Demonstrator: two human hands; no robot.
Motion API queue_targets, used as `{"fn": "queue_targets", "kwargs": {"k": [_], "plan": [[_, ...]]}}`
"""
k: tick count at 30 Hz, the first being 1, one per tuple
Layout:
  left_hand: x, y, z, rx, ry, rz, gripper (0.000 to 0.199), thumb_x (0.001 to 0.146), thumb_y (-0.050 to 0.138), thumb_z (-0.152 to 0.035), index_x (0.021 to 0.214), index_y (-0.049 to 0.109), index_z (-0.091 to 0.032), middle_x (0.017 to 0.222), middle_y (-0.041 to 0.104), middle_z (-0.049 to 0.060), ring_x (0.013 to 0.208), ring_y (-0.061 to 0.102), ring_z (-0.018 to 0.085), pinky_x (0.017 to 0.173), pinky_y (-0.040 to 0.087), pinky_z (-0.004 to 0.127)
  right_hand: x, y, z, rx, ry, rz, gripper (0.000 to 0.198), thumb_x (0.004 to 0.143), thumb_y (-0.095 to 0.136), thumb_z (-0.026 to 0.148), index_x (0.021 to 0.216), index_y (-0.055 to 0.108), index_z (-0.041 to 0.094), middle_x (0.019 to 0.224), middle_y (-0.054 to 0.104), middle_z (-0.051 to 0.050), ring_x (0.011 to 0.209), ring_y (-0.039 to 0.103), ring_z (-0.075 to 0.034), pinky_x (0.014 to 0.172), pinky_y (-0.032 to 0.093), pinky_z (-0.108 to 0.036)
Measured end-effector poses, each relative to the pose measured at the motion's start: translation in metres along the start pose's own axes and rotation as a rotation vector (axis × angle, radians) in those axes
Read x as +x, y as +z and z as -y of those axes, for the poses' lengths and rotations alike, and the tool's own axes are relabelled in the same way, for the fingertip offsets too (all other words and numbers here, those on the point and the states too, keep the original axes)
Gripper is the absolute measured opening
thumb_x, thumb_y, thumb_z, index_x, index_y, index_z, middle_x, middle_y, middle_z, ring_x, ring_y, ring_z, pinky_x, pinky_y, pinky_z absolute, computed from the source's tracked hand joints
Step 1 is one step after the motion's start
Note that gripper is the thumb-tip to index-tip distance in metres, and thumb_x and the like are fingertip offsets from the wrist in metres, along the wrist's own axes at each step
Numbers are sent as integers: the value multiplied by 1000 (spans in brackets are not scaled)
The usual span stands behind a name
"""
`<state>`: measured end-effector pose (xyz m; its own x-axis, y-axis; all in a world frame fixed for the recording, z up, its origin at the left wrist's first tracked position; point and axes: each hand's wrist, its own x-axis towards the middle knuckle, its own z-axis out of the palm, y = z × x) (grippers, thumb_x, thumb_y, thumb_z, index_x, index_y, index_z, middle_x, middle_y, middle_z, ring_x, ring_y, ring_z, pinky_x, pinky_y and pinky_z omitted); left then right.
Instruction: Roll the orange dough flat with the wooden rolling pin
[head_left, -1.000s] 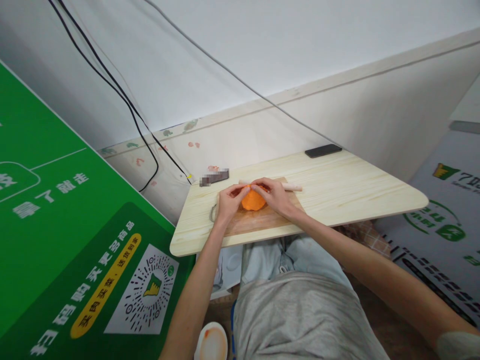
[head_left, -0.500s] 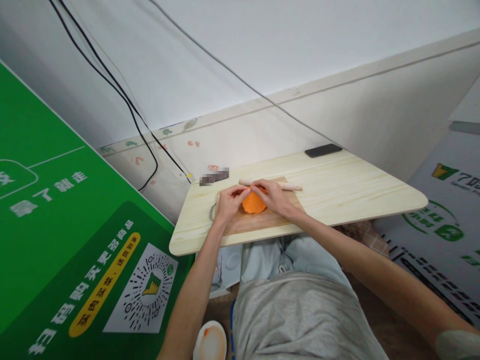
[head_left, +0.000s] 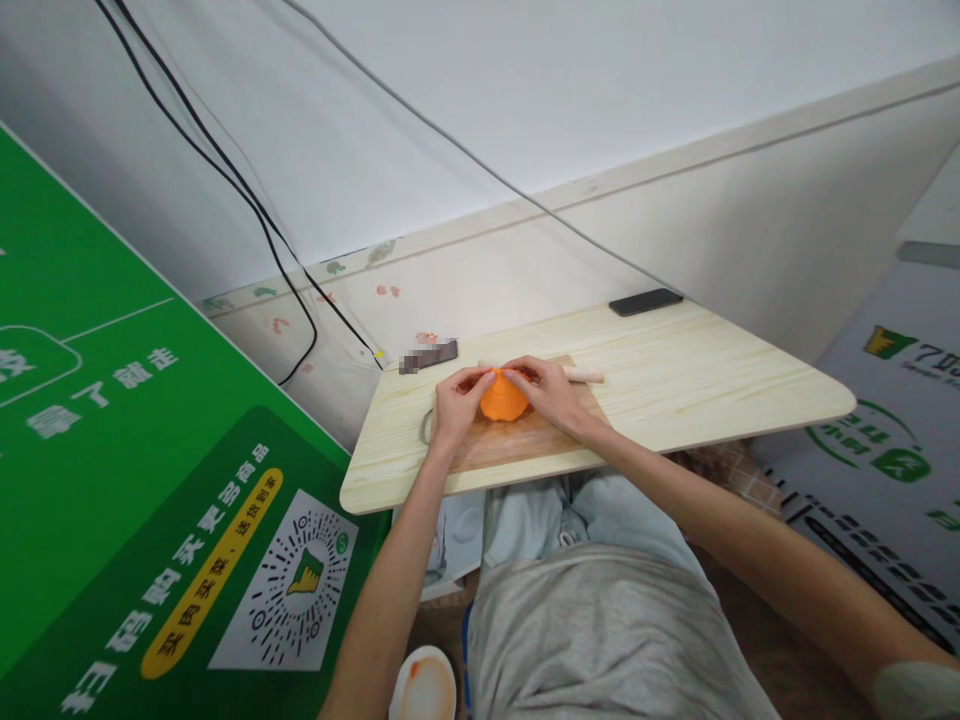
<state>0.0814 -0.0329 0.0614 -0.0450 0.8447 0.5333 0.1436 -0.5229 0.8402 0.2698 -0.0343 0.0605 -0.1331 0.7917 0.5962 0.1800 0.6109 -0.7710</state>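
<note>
place: shop, by its signage | green advertising panel (head_left: 165, 450) | scan-to-buy code (head_left: 289, 595) | logo-printed panel (head_left: 874, 425)

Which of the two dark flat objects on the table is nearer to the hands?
The partly pixelated dark object at the left, just beyond the left hand. The black slab lies farther away, toward the right of the table.

We count two hands (head_left: 457, 406), one orange piece (head_left: 504, 400), one wooden board (head_left: 517, 440), one pale rod (head_left: 587, 375), one worktop (head_left: 712, 370), one black phone (head_left: 646, 302), one partly blurred dark object (head_left: 439, 354) and one QR code (head_left: 289, 590).
</note>
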Motion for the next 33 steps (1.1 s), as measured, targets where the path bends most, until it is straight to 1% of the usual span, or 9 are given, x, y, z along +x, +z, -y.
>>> {"fn": "queue_targets", "kwargs": {"k": [3, 6, 11, 21, 25, 30, 33], "plan": [[0, -1, 0, 19, 1, 33, 37, 83, 86, -53, 93, 86, -18, 94, 85, 10, 86, 77, 23, 83, 63, 36, 0, -1, 2, 2, -11, 3, 18, 101, 66, 31, 105, 81, 21, 107, 84, -9, 99, 76, -24, 98, 59, -40], [0, -1, 1, 19, 8, 60, 37, 82, 87, -53, 91, 86, -18, 91, 84, 9, 83, 76, 22, 81, 62, 34, -1, -1, 2, -12, -9, 1, 18, 100, 66, 29, 104, 81, 20, 107, 84, -9, 99, 76, -24, 98, 58, -40], [-2, 1, 2, 3, 6, 72, 35, 80, 89, -51, 92, 86, -18, 91, 84, 9, 81, 76, 21, 76, 62, 33, 0, 0, 0, -24, -23, 1, 18, 101, 67, 31, 106, 81, 22, 106, 84, -9, 99, 76, -24, 97, 59, -40], [-3, -1, -1, 49, 27, 96, 29, 83, 86, -48, 89, 87, -20, 90, 84, 8, 82, 76, 22, 78, 61, 34, 0, -1, -3, -33, -23, 25, 20, 101, 67, 36, 107, 82, 23, 109, 84, -8, 102, 77, -26, 102, 59, -43], [-2, -2, 1, 58, 34, 99, 30, 84, 85, -50, 88, 87, -19, 90, 84, 8, 80, 74, 22, 77, 59, 34, 0, -1, -3, -22, -18, 29, 21, 102, 67, 35, 108, 83, 24, 112, 85, -8, 105, 78, -26, 104, 59, -43], [-2, -3, 5, 77, 48, 109, 33, 87, 81, -52, 88, 85, -19, 87, 82, 8, 79, 71, 20, 76, 57, 32, 1, -1, -1, 13, -20, 71, 23, 102, 66, 34, 113, 85, 25, 120, 84, -9, 111, 78, -27, 109, 58, -46], [-1, -2, 7, 74, 41, 72, 35, 87, 81, -54, 89, 83, -19, 84, 81, 7, 76, 70, 19, 74, 56, 31, -1, 0, 0, 4, -1, 47, 29, 103, 66, 36, 124, 82, 26, 129, 81, -10, 119, 76, -28, 113, 56, -47]]}}
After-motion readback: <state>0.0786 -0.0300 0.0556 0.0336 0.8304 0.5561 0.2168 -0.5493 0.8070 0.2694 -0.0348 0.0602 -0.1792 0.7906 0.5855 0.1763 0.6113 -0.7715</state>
